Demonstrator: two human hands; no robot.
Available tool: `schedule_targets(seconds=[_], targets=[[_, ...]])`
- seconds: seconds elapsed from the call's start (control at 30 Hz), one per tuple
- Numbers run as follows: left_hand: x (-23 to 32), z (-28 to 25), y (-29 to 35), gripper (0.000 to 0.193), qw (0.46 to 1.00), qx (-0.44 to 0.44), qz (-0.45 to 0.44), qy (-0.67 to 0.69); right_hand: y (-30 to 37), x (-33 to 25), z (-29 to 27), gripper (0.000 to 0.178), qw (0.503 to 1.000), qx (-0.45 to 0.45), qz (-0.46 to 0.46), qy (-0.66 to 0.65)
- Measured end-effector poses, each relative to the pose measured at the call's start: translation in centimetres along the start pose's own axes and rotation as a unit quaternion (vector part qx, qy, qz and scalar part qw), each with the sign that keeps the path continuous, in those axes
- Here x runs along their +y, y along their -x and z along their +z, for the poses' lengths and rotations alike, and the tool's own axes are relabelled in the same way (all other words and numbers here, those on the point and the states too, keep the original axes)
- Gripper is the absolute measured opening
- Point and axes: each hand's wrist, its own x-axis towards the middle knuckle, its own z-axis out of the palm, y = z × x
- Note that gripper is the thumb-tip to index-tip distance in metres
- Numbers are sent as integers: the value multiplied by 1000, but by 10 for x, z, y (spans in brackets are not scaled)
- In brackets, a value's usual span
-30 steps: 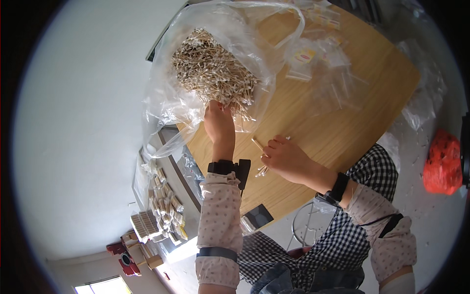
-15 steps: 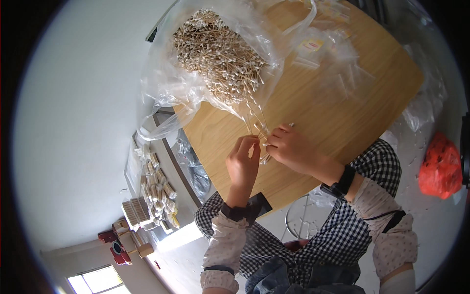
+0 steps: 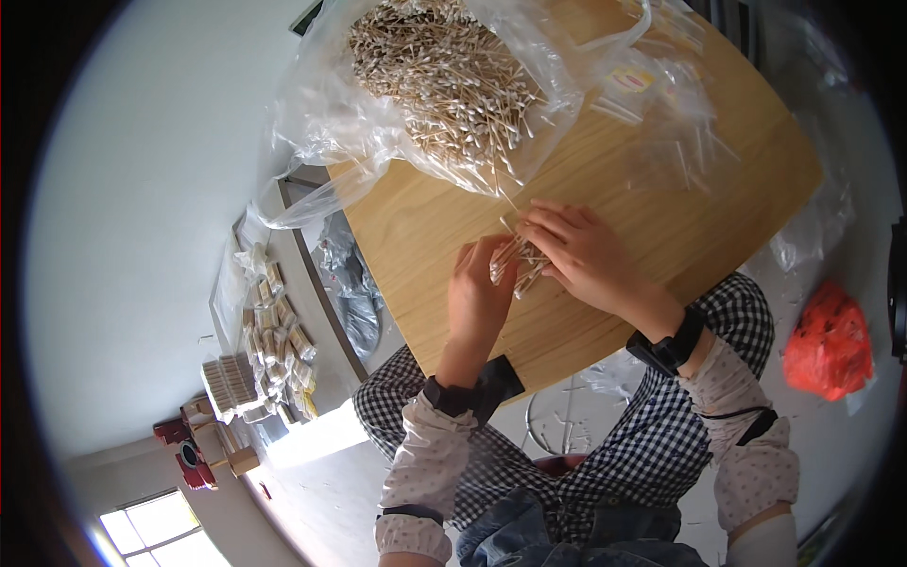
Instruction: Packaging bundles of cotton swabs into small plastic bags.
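Note:
A small bunch of cotton swabs (image 3: 531, 268) with white tips lies between my two hands, low over the wooden table (image 3: 439, 241). My left hand (image 3: 480, 291) is closed on the swabs from the left side, thumb and fingers pressed together at their ends. From the right, my right hand (image 3: 593, 261) curls its fingers over the same bunch; its fingertips are partly hidden. Just beyond my hands, a large heap of cotton swabs (image 3: 444, 80) fills an open clear plastic bag (image 3: 326, 128). A few swabs stick out over the bag's near edge.
Clear small plastic bags (image 3: 675, 123) lie on the table's right part. A red plastic bag (image 3: 829, 342) rests on the floor at right. To the left, packed bundles (image 3: 279, 331) are piled on a lower surface, with grey plastic (image 3: 357, 312) beside the table.
Swabs that trailed from the heap toward my fingers are now gathered as a fuller bunch between my hands. Both hands have shifted slightly, and the whole view has moved a little.

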Motion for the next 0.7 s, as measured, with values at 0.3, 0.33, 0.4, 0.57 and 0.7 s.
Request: schedule_targets(seconds=[0.3,0.33,0.4,0.57,0.7], targets=[[6,0,-7,20,997,2,-47,58,10,15,2,23,997,-49,-59,-9],[7,-3,-16,24,1000,0,16,5,11,16,3,21,997,-36,-70,-10],[6,-3,-33,38,991,-44,114,-59,12,16,5,18,996,-24,-81,-11],[3,13,-70,46,946,-117,277,-119,10,12,2,15,997,-12,-80,-4],[-5,5,-76,36,923,-157,318,-148,10,13,4,15,995,1,-93,-24]])
